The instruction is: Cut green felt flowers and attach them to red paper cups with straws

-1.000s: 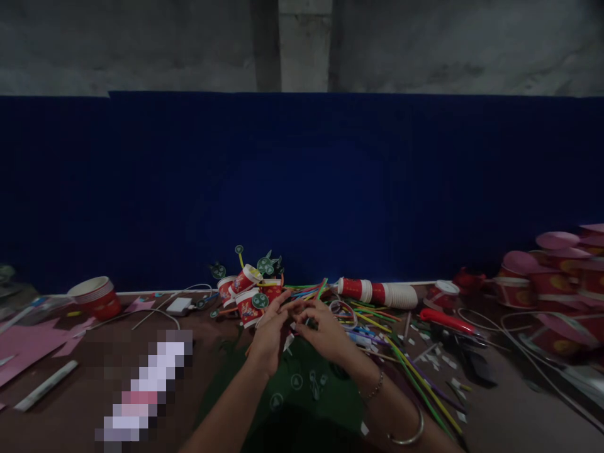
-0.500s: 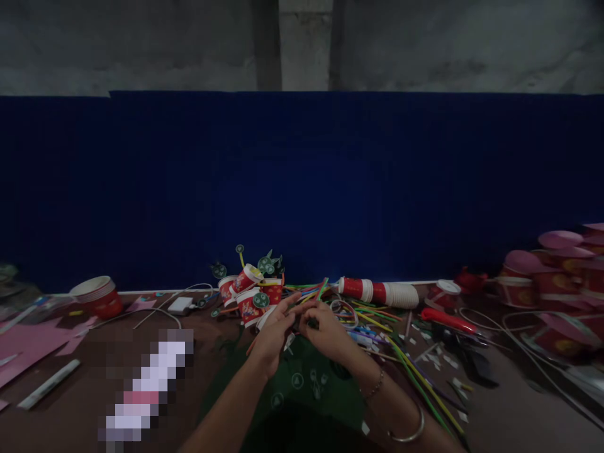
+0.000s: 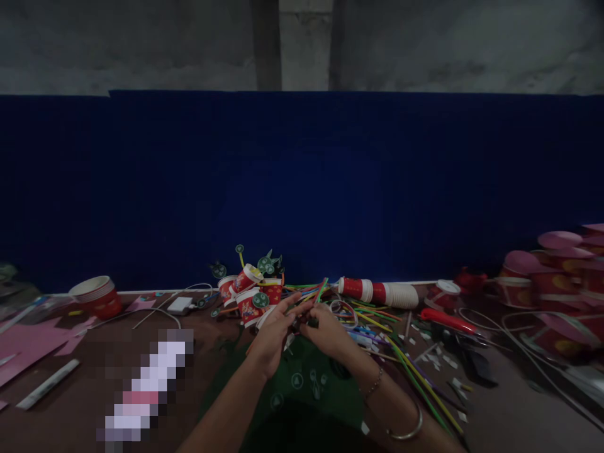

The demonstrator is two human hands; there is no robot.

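Note:
My left hand [image 3: 272, 333] and my right hand [image 3: 326, 328] meet in front of me, fingertips together. Both are closed in a pinch at the same spot; whatever lies between the fingers is too small and dark to name. A small white piece [image 3: 289, 341] shows just under the left fingers. Below the hands spreads a dark green sheet [image 3: 309, 402] with pale round prints. Red paper cups [image 3: 248, 305] with white rims cluster beyond my left hand, some with green round cutouts on coloured stems. A pile of coloured pipe cleaners [image 3: 372, 314] lies beyond and right of my right hand.
A row of nested paper cups [image 3: 377, 292] lies on its side at the back. To the right are a red-handled tool [image 3: 448, 319], white scraps and pink-topped cups [image 3: 561, 277]. Leftward are stacked cups [image 3: 97, 297], a white adapter [image 3: 180, 306], pink paper [image 3: 33, 346] and a marker [image 3: 48, 384].
The right fingers have shifted slightly and closed in nearer the left fingertips. Both hands stay in the same place; the things around them have not moved.

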